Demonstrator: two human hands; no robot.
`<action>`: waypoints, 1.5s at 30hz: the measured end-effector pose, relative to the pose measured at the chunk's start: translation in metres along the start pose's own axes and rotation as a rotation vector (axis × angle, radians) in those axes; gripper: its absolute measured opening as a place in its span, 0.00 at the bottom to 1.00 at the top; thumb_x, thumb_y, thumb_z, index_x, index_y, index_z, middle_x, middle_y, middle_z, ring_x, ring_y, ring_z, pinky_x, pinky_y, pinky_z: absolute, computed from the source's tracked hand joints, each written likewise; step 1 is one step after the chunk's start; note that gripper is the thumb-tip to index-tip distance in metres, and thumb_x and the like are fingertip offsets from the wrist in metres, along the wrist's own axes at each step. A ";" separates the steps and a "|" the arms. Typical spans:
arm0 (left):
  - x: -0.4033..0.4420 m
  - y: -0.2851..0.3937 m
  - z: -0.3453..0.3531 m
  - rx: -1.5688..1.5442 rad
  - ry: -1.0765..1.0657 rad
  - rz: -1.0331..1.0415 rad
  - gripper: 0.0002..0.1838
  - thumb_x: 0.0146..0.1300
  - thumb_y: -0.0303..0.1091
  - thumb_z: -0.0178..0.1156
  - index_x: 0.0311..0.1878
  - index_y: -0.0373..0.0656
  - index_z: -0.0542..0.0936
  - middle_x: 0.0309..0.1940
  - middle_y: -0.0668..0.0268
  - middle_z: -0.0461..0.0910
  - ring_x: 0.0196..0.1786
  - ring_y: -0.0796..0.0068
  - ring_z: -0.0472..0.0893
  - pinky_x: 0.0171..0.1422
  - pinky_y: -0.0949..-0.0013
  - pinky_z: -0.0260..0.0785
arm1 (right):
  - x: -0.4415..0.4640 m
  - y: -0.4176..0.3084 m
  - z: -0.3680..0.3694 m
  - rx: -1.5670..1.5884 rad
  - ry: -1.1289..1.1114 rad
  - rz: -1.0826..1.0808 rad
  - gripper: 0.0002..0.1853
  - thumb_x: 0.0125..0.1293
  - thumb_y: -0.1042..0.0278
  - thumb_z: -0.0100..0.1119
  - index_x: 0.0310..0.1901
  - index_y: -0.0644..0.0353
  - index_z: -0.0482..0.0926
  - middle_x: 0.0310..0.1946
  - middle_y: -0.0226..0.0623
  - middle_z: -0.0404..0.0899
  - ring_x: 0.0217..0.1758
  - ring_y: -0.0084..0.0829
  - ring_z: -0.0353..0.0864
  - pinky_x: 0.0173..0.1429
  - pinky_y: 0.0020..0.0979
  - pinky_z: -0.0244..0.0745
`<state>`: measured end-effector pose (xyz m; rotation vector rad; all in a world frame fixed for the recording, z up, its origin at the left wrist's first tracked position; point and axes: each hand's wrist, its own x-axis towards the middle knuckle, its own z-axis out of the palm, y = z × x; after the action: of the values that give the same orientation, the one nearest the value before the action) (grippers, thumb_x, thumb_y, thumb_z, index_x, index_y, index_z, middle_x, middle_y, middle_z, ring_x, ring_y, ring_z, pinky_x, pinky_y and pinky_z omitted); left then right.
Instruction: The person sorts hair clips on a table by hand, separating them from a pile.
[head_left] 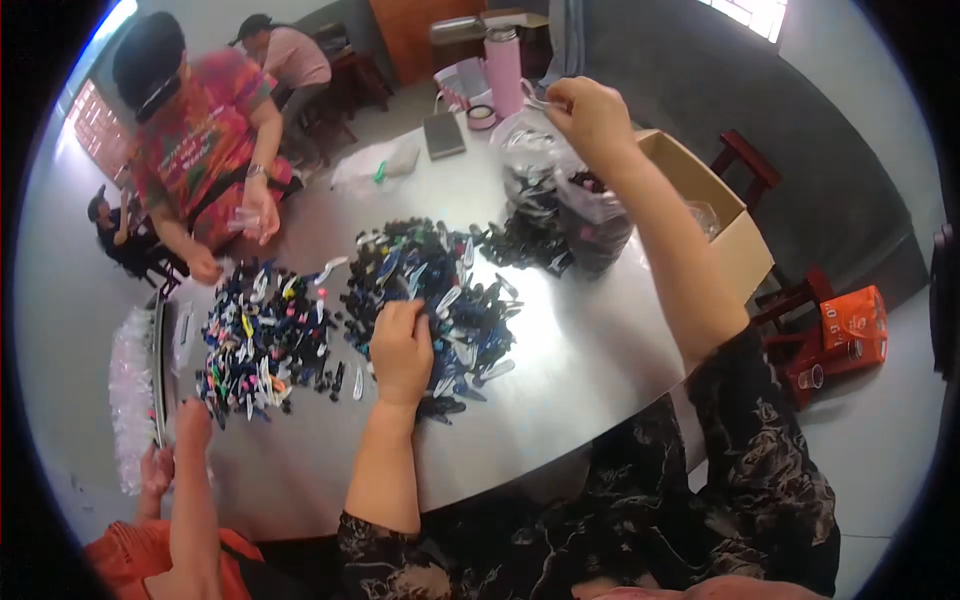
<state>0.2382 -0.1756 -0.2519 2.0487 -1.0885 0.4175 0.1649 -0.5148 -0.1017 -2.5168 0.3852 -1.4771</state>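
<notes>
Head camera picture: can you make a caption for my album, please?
Left hand at a heap of hair clips, right hand raised near plastic bags on a shiny table.

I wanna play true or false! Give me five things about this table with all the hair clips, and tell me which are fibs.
1. The left hand is at a pile of hair clips. True.
2. The right hand is under the table. False: it is raised up by the plastic bags.
3. The tall flask is pink. True.
4. The box is shut. False: the cardboard box is open.
5. Every clip is black. False: there is a yellow clip.
</notes>
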 end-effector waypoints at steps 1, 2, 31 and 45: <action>-0.002 -0.003 -0.001 -0.031 0.038 0.017 0.07 0.62 0.25 0.66 0.43 0.37 0.81 0.38 0.57 0.80 0.40 0.55 0.81 0.47 0.59 0.74 | -0.001 0.002 0.007 -0.058 -0.040 -0.013 0.08 0.61 0.69 0.70 0.40 0.60 0.85 0.37 0.40 0.85 0.37 0.41 0.85 0.45 0.36 0.80; -0.003 -0.004 -0.003 -0.021 0.039 -0.001 0.07 0.62 0.25 0.66 0.43 0.37 0.81 0.38 0.57 0.80 0.40 0.55 0.81 0.47 0.59 0.74 | -0.002 -0.003 0.011 -0.118 -0.074 -0.031 0.09 0.61 0.67 0.70 0.42 0.59 0.86 0.40 0.40 0.86 0.39 0.44 0.85 0.47 0.38 0.80; 0.000 0.018 -0.005 0.062 -0.116 0.121 0.12 0.54 0.27 0.66 0.43 0.40 0.83 0.47 0.60 0.80 0.52 0.54 0.77 0.58 0.54 0.68 | -0.129 -0.071 0.054 0.685 -0.540 0.250 0.05 0.70 0.74 0.62 0.40 0.68 0.80 0.28 0.33 0.78 0.32 0.20 0.72 0.38 0.27 0.71; -0.003 0.017 0.001 0.025 -0.134 0.094 0.11 0.52 0.27 0.67 0.41 0.43 0.81 0.41 0.63 0.80 0.47 0.56 0.77 0.54 0.56 0.67 | -0.145 -0.061 0.098 0.268 -0.408 -0.182 0.08 0.55 0.75 0.68 0.37 0.60 0.81 0.34 0.40 0.82 0.41 0.46 0.81 0.47 0.42 0.77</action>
<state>0.2223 -0.1807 -0.2462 2.0772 -1.2700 0.3459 0.1901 -0.4070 -0.2499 -2.5902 -0.1035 -0.9471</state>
